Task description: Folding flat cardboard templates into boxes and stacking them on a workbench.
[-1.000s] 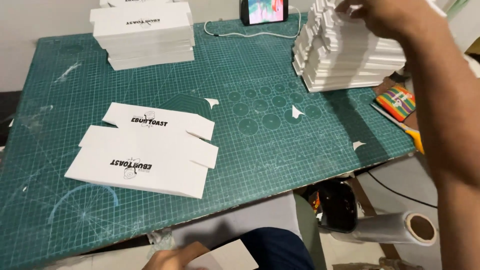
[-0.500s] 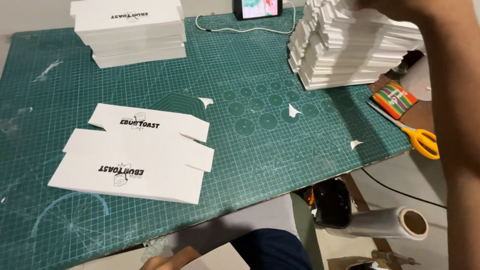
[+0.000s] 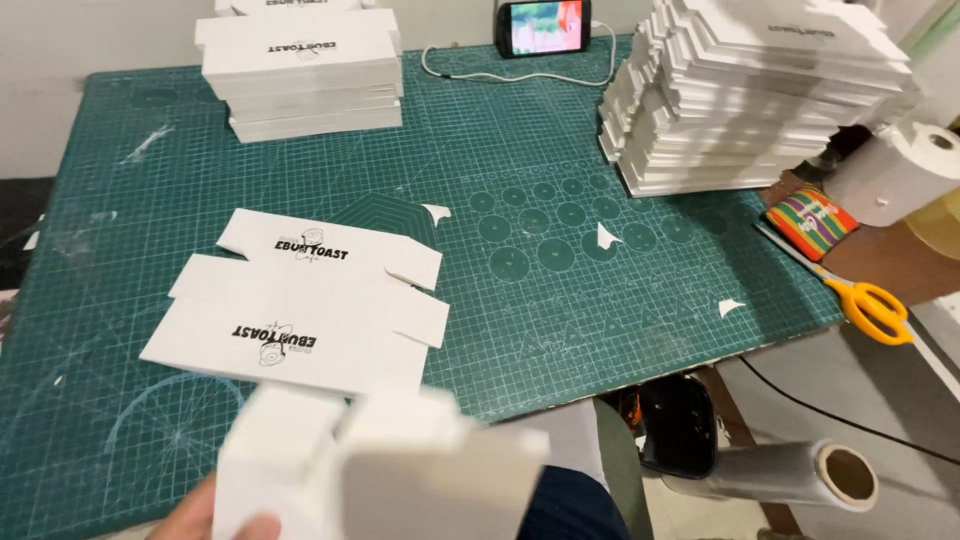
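1. Left hand point(image 3: 215, 515) grips a blurred white carton blank point(image 3: 370, 470) at the near edge; right hand is out of view
2. Two flat blanks point(image 3: 300, 310) lie unfolded on the tabletop point(image 3: 560, 330)
3. Farther back, a short stack point(image 3: 300, 70) and a tall stack point(image 3: 760, 90) stand well apart

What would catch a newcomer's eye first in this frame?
A blurred white folded carton fills the bottom edge, held by a hand at the lower left. Behind it a flat white box blank lies on the green cutting mat. A tall stack of blanks rises at the far right.
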